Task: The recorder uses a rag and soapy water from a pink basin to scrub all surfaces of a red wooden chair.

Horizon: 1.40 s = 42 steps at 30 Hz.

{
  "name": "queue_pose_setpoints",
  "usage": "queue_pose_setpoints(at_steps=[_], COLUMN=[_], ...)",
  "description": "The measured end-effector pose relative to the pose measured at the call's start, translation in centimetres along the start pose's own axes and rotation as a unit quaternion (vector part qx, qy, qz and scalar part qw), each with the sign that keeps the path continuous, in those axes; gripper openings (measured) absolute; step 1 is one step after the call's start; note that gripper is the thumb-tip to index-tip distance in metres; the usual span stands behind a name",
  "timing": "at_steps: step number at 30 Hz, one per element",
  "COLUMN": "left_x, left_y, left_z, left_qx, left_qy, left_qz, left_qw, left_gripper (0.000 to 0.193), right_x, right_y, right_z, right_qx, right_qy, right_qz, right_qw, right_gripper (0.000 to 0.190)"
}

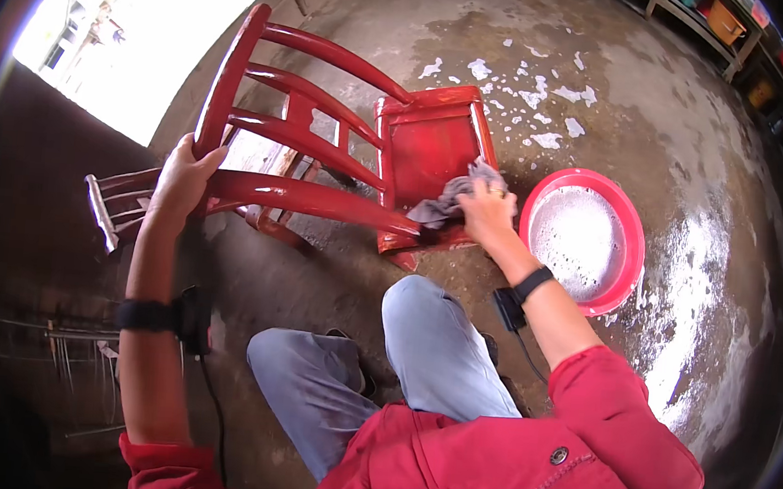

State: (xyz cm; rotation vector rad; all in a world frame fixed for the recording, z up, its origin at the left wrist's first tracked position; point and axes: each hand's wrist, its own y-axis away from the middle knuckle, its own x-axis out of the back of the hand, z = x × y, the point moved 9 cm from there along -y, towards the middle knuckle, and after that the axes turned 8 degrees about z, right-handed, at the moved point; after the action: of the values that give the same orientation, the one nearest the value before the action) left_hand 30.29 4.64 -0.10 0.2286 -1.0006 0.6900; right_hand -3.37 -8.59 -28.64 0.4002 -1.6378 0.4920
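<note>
Before me stands a red-painted wooden chair (312, 200), wet and glossy, with a slatted back and a flat seat (426, 154). My left hand (187, 173) grips the top rail of its back near the corner post. A crumpled grey cloth (446, 204) is bunched under my right hand (487, 211), pressed against the near right part of the seat. The fingers of that hand are curled over the cloth. Just right of it, a pink plastic basin (632, 215) holds foamy water (574, 242).
Foam patches (534, 97) and water lie on the concrete floor (381, 30). Another wooden chair (118, 206) is behind my left hand. A bright doorway (132, 38) opens at upper left. A wooden shelf (691, 30) with an orange container (725, 22) is at upper right.
</note>
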Motion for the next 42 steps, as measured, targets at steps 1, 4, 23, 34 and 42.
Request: queue_pose_setpoints(at_steps=[1,4,23,34,42], left_x=[0.0,-0.3,-0.9,-0.5,-0.3], left_y=[0.1,0.0,0.7,-1.1,-0.5], left_z=[0.2,0.1,1.6,-1.4,-0.6], left_qx=[0.000,-0.008,0.044,0.015,0.011], left_qy=[0.010,0.026,0.065,-0.019,-0.025], left_qz=[0.001,-0.002,-0.023,-0.008,-0.014], left_qw=[1.000,1.000,0.997,1.000,1.000], left_gripper=[0.043,0.043,0.040,0.036,0.034], right_x=[0.0,0.0,-5.2,-6.8,-7.9], right_y=[0.6,2.0,-22.2,-8.3,4.0], right_z=[2.3,8.1,11.9,11.9,11.7], right_qx=[-0.033,-0.141,-0.169,-0.097,-0.173], right_qy=[0.022,-0.096,-0.159,-0.293,-0.468], right_qz=[0.034,0.148,0.107,0.071,0.166], right_qw=[0.999,0.974,0.967,0.949,0.851], right_gripper=[0.037,0.041,0.066,0.068,0.061])
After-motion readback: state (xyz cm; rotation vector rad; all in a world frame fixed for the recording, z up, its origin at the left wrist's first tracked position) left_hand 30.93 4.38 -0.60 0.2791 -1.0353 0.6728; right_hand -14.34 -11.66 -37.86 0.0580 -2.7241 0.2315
